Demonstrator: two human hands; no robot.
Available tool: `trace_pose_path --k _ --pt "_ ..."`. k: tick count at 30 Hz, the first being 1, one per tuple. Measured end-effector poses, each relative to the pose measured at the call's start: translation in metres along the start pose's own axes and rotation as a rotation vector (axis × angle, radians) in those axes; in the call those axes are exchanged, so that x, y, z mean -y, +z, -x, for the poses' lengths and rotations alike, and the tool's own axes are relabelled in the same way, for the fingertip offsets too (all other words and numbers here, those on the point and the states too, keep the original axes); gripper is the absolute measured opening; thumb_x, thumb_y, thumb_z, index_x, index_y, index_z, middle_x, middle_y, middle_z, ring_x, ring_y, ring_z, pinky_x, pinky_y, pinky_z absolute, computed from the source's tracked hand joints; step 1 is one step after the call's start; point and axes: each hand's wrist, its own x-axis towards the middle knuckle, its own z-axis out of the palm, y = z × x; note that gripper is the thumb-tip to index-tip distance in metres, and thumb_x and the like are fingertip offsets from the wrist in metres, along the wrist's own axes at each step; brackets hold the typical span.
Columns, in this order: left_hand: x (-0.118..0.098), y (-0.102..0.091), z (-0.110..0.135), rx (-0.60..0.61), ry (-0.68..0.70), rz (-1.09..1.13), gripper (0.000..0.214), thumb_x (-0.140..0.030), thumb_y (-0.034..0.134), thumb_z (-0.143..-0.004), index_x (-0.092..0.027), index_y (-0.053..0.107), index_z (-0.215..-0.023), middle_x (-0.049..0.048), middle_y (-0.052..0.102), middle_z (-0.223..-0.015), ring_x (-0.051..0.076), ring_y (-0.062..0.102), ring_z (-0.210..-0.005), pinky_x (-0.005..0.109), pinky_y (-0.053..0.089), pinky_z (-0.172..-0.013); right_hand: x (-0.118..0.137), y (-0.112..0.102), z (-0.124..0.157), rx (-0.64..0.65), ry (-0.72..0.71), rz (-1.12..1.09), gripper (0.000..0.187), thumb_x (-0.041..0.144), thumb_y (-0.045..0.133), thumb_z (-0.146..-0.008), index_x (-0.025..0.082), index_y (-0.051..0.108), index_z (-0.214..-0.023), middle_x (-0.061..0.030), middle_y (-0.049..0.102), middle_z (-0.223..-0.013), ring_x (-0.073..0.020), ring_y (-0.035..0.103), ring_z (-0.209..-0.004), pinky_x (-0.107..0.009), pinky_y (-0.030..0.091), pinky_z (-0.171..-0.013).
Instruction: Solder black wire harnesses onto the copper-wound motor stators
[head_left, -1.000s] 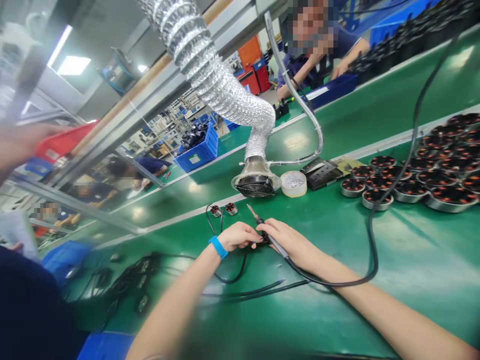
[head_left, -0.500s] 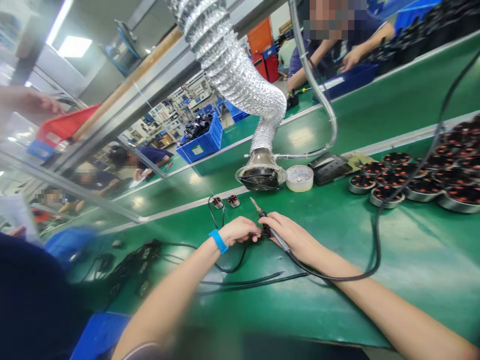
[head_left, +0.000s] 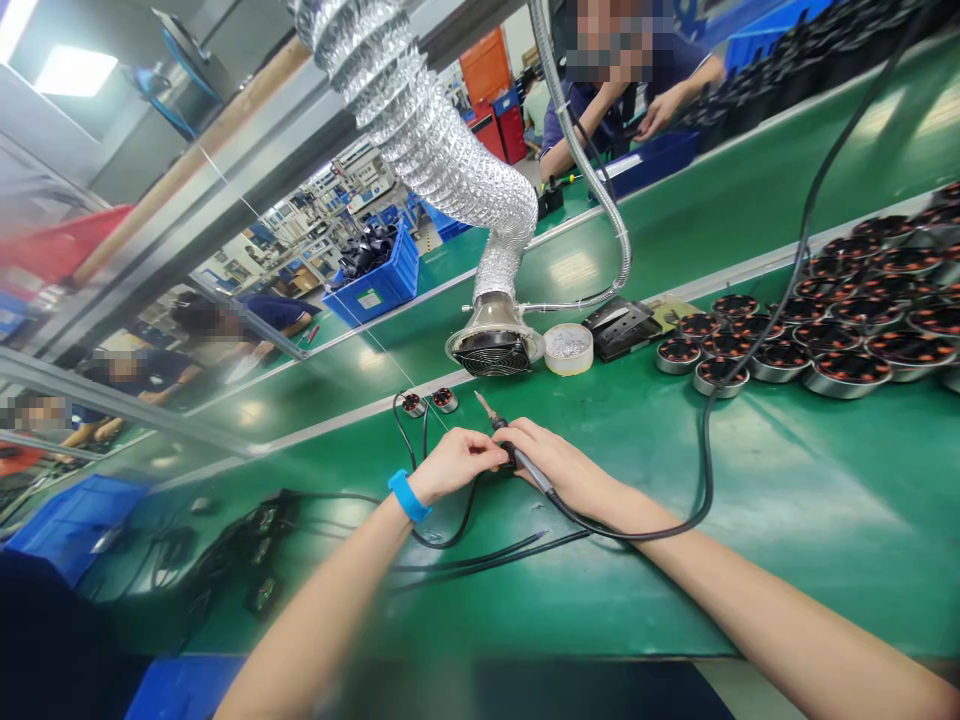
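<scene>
Left arm: comes in from the lower left, forearm angled up toward the centre, blue wristband (head_left: 409,497) at the wrist.
Right arm: comes in from the lower right, forearm nearly level across the desk (head_left: 810,470), converging on the left hand.
Left hand (head_left: 454,465): back up, wrist slightly bent; left fingers (head_left: 487,457) together, tips at the dark grip of the iron. Anything pinched there is too small to tell.
Right hand (head_left: 562,472): back up, just beside the left hand; right fingers (head_left: 525,438) wrapped around the iron.
Soldering iron (head_left: 529,468): clamped in the right hand, tip angled up and away, clear of the desk; black cord (head_left: 637,535) trails right.
Black cables (head_left: 465,565): lie under and below the hands.
Small motors (head_left: 427,401): two, side by side beyond the hands, wires attached.
Fume extractor (head_left: 493,352): beyond the motors, fed by silver ducting (head_left: 442,150).
Round tin (head_left: 568,348): just right of the extractor.
Motors in metal cups (head_left: 847,375): grouped far right.
Co-worker (head_left: 607,110): at the far bench.
</scene>
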Motion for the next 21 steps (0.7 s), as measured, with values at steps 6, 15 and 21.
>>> trace_pose_path --k 6,15,21 --pt "0.008 -0.004 -0.009 0.163 -0.038 0.187 0.032 -0.040 0.081 -0.065 -0.011 0.070 -0.072 0.0030 0.067 -0.071 0.013 0.057 -0.068 0.027 0.044 -0.074 0.002 -0.003 -0.002 0.016 0.001 -0.051 0.035 0.006 0.048 -0.091 0.021 0.050 -0.123 -0.0070 0.054 -0.105 -0.0191 0.054 -0.092 -0.033 0.047 -0.081" --pt "0.010 -0.013 -0.004 0.168 0.011 0.036 0.029 -0.041 0.074 -0.077 -0.013 0.066 -0.077 0.0010 0.065 -0.076 0.013 0.055 -0.073 0.026 0.044 -0.076 0.003 -0.005 -0.003 0.001 -0.011 -0.062 0.039 0.006 0.048 -0.090 0.022 0.051 -0.125 -0.0073 0.054 -0.106 -0.0182 0.055 -0.090 -0.031 0.048 -0.079" --pt "0.007 -0.017 0.001 0.143 0.199 -0.208 0.021 -0.034 0.066 -0.085 -0.015 0.070 -0.078 0.0028 0.059 -0.084 0.015 0.055 -0.081 0.027 0.043 -0.080 0.000 -0.002 -0.002 -0.008 -0.014 -0.059 0.043 0.005 0.049 -0.089 0.024 0.050 -0.128 -0.0063 0.054 -0.106 -0.0179 0.056 -0.091 -0.030 0.048 -0.079"
